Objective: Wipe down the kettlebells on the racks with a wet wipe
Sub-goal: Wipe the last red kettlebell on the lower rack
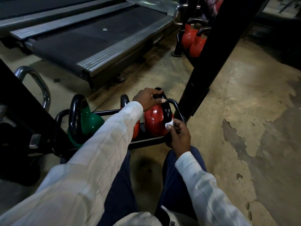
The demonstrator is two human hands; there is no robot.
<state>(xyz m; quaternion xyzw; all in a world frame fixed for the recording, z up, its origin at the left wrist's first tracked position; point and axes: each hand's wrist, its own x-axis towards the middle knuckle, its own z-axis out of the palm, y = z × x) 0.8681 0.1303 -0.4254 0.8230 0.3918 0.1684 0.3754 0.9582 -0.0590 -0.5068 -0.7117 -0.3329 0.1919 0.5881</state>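
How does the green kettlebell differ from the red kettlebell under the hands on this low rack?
The green kettlebell has a green body, the red kettlebell a red one. The left hand grips the red kettlebell's handle and the right hand presses a wet wipe to it; the green kettlebell is untouched. The green kettlebell sits left on the rack, the red kettlebell right. Both have black handles.

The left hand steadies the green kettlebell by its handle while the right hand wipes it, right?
Not quite: in the head view it is the red kettlebell, not the green kettlebell beside it. The left hand grips its black handle while the right hand presses the wet wipe to it.
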